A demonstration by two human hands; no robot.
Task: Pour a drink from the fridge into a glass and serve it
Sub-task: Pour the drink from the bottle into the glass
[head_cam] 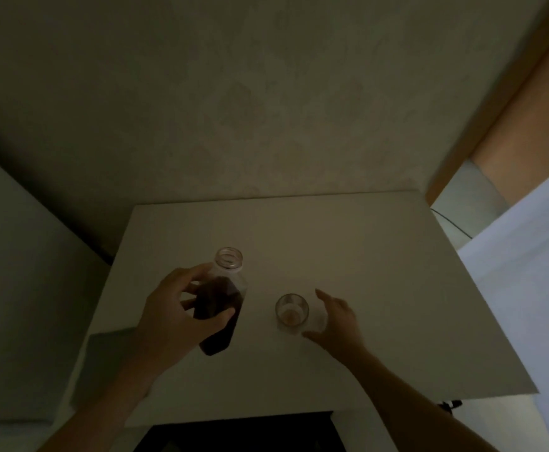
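Bottle uncapped, pouring barely begun.
The left hand (181, 308) gripped the dark bottle (222, 301); the right hand (335, 318), fingers spread, neared the almost empty glass (292, 313).

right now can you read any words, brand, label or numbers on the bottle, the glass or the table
No text can be read anywhere in this dim view.
Bottle, held in the left hand: no label or print shows, only dark drink and an open neck.
Glass, beside the open right hand: plain.
Table: bare, no markings.
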